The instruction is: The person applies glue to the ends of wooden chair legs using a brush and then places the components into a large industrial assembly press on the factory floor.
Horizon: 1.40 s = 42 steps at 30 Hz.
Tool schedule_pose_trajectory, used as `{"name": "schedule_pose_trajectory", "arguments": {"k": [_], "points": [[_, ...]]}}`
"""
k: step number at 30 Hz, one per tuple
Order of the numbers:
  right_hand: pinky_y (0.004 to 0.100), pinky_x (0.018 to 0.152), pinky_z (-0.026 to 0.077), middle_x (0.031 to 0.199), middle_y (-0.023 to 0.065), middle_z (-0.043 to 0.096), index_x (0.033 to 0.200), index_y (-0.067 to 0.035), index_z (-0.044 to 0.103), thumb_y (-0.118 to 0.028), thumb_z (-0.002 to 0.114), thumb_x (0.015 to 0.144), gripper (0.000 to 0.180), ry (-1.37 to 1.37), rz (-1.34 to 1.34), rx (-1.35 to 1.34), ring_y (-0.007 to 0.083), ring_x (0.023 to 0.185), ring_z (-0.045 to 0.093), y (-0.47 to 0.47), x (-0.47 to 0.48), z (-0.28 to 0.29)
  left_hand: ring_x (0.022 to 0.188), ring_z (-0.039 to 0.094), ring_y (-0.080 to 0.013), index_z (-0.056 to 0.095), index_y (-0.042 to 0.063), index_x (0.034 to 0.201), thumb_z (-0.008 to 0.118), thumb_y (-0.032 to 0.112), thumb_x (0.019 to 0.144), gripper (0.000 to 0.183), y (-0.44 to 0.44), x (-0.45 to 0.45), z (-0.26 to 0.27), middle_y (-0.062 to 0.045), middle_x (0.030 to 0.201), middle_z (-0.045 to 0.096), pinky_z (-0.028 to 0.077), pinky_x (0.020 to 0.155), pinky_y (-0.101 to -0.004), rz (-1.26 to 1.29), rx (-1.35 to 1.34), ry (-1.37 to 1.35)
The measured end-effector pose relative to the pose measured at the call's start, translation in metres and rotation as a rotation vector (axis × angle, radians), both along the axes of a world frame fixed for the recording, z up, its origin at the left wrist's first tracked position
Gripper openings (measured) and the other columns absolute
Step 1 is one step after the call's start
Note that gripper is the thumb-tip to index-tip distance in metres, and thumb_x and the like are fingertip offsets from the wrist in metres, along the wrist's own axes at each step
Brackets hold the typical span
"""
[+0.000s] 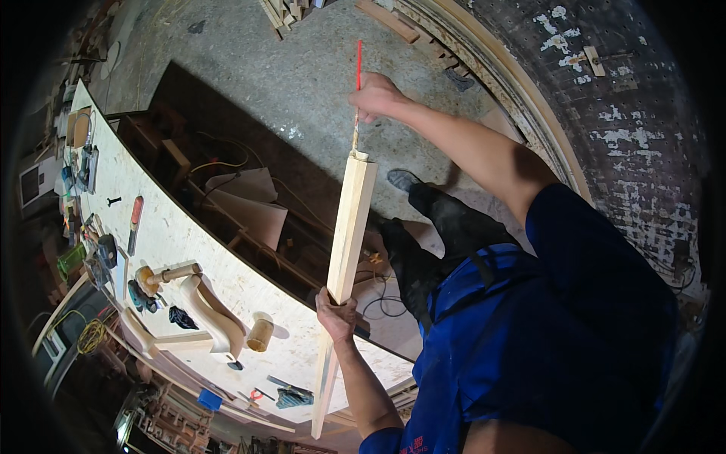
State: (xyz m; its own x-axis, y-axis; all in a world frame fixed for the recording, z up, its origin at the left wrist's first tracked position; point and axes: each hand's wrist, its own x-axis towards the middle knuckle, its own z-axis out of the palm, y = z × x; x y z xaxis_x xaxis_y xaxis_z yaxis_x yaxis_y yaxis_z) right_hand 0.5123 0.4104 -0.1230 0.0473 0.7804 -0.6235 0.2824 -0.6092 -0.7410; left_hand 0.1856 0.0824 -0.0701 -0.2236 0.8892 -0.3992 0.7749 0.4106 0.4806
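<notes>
My left hand (337, 314) is wrapped around the middle of a long, pale squared wooden leg (350, 238), slimmer below the grip. The piece slants over the workbench edge, with a narrower tenon (358, 155) at its upper end. Above it, my right hand (376, 96) pinches a thin red stick (359, 59). Its lower part is coated tan and meets the tenon end; whether it has bristles is too small to tell.
On the pale workbench (238, 289) lie a wooden mallet (170, 274), a curved wooden leg (211, 318), a wooden cup (260, 335), a red-handled tool (135, 224) and a patterned glove (294, 397). Sheets (249, 204) and cables sit below. Wood scraps (283, 14) lie on the concrete floor.
</notes>
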Motion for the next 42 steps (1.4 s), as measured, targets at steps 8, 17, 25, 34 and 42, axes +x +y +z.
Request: {"name": "schedule_pose_trajectory", "arguments": {"k": [8, 17, 25, 34, 42], "points": [[0.0308, 0.047, 0.053, 0.073, 0.0096, 0.061, 0.091, 0.000, 0.053, -0.013, 0.062, 0.086, 0.016, 0.136, -0.262, 0.006, 0.0170, 0.054, 0.061, -0.033, 0.014, -0.025, 0.081, 0.059, -0.0357, 0.061, -0.002, 0.097, 0.071, 0.013, 0.060, 0.041, -0.002, -0.002, -0.002, -0.018, 0.089, 0.058, 0.051, 0.075, -0.0383, 0.006, -0.005, -0.013], [0.0301, 0.046, 0.053, 0.074, 0.0087, 0.059, 0.088, -0.001, 0.054, -0.010, 0.059, 0.086, 0.011, 0.221, -0.475, -0.046, 0.0158, 0.054, 0.059, -0.055, 0.039, -0.003, 0.086, 0.060, -0.0387, 0.060, -0.002, 0.101, 0.073, 0.010, 0.062, 0.043, 0.002, 0.004, 0.008, -0.019, 0.092, 0.059, 0.051, 0.079, -0.0407, -0.026, 0.019, -0.009], [0.0266, 0.057, 0.056, 0.076, 0.0061, 0.061, 0.091, -0.005, 0.053, -0.023, 0.060, 0.098, 0.021, 0.335, -0.180, 0.400, 0.0135, 0.064, 0.065, -0.064, -0.043, 0.115, 0.097, 0.059, -0.0373, 0.058, 0.002, 0.116, 0.081, 0.016, 0.062, 0.061, -0.015, -0.021, -0.011, -0.017, 0.103, 0.061, 0.047, 0.084, -0.0452, -0.116, 0.107, 0.069], [0.0242, 0.075, 0.052, 0.089, 0.0076, 0.068, 0.094, 0.001, 0.065, -0.011, 0.065, 0.093, 0.012, 0.671, 0.616, 0.568, 0.0116, 0.083, 0.065, -0.180, -0.316, 0.185, 0.117, 0.049, -0.0372, 0.053, 0.002, 0.128, 0.083, 0.019, 0.066, 0.071, -0.063, -0.028, 0.023, -0.019, 0.124, 0.054, 0.037, 0.101, -0.0475, 0.173, 0.460, 0.021], [0.0274, 0.072, 0.048, 0.087, 0.0076, 0.067, 0.099, 0.002, 0.068, -0.016, 0.064, 0.094, 0.019, 0.398, 1.157, 0.665, 0.0125, 0.079, 0.059, -0.249, -0.454, 0.128, 0.119, 0.043, -0.0427, 0.035, -0.009, 0.137, 0.078, 0.018, 0.076, 0.079, -0.221, -0.091, 0.023, -0.030, 0.128, 0.044, 0.037, 0.101, -0.0506, 1.088, 0.422, 0.289]]}}
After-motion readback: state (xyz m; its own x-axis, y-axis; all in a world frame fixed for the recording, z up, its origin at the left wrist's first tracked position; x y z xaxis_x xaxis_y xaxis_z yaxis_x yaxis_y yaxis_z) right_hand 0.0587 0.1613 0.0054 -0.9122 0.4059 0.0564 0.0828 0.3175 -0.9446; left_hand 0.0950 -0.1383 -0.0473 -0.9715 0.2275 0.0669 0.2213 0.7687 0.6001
